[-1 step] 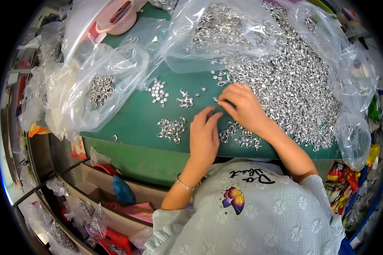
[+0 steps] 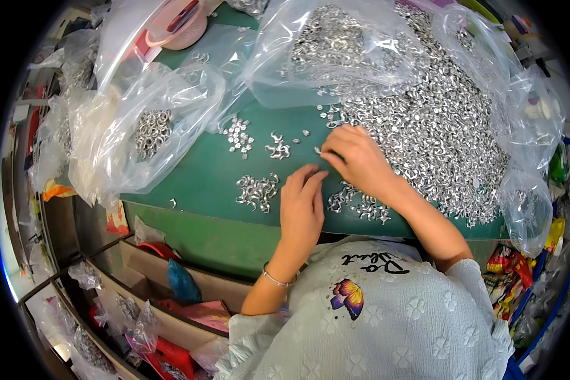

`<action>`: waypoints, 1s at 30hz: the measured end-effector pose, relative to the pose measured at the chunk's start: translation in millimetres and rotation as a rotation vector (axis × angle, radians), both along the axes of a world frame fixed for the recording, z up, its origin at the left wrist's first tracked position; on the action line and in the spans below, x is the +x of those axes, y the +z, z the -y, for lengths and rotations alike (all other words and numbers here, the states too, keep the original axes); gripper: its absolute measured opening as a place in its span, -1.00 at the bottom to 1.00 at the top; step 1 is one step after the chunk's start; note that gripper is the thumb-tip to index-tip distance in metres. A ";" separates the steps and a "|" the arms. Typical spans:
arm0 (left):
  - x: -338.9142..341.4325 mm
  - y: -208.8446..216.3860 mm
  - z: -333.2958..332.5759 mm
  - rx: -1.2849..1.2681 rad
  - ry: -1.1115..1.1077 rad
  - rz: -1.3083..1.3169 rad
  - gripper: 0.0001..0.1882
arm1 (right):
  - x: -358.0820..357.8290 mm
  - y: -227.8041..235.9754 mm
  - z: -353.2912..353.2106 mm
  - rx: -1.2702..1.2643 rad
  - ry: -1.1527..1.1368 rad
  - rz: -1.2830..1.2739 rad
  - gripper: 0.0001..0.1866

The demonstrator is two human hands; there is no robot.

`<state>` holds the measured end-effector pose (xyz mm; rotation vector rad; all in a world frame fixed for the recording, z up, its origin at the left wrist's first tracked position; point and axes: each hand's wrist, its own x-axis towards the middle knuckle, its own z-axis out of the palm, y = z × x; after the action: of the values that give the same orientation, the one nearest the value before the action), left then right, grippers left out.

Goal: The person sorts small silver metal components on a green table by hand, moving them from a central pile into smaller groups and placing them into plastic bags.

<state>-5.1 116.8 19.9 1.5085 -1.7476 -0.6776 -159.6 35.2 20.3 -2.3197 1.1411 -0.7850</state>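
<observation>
My right hand (image 2: 359, 158) is closed in a pinch on a small silver metal piece (image 2: 318, 150), held just above the green tabletop (image 2: 215, 183). Lower and to the left, my left hand (image 2: 302, 199) is loosely curled, thumb and forefinger tips apart, with nothing visible between them. Left of it lies a small heap of curved silver pieces (image 2: 258, 192). Farther off are a smaller cluster of curved pieces (image 2: 278, 147) and a group of flower-shaped silver pieces (image 2: 238, 137). Below my right wrist are more loose curved pieces (image 2: 367, 208).
A large mound of silver pieces (image 2: 449, 133) covers the table's right side. Clear plastic bags (image 2: 266, 88) lie at the back, and one (image 2: 190, 95) on the left holds ring-like pieces (image 2: 152, 133). A pink basket (image 2: 187, 31) stands back left; an open drawer (image 2: 152, 278) lies below.
Both hands have shifted very slightly left, the right one still pinching its small piece. The heaps on the table look the same.
</observation>
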 end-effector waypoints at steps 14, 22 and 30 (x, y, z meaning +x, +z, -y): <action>21.2 -4.7 -9.1 -0.157 0.002 0.213 -0.75 | 1.7 7.1 14.6 -0.114 -0.075 -0.145 -0.68; 48.1 -18.1 -8.6 -0.233 0.117 0.219 -0.83 | -47.3 6.3 8.2 -0.026 0.034 -0.219 -0.74; 8.4 -9.7 44.2 -0.222 0.009 0.210 -0.58 | -27.1 -1.2 19.2 -0.121 -0.068 -0.334 -0.69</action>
<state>3.3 72.6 10.2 1.4735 -1.9010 -0.3151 -186.6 15.9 19.1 -2.5942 1.3500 -0.5126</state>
